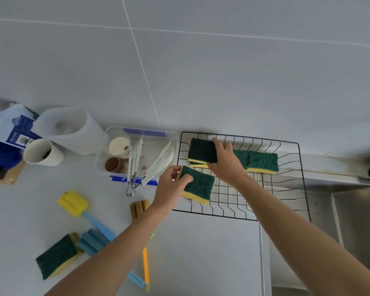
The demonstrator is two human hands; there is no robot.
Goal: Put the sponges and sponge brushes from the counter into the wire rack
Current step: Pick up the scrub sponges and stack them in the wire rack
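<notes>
A black wire rack (286,201) sits by the wall, partly over the sink. My right hand (226,159) grips a green-and-yellow sponge (201,151) over the rack's back left corner, above another sponge. Two more sponges (263,161) lie along the rack's back. My left hand (171,184) holds a green-and-yellow sponge (199,184) at the rack's left edge. On the counter lie a yellow sponge brush with a blue handle (73,202), a blue sponge brush (92,240), a brown sponge brush (138,208) and one more green sponge (56,255).
A clear plastic box (137,133) with tongs and small cups stands left of the rack. Further left are a white jug (71,129), a white cup (42,153) and a blue bag (11,129). A steel sink (350,221) lies to the right. Tiled wall behind.
</notes>
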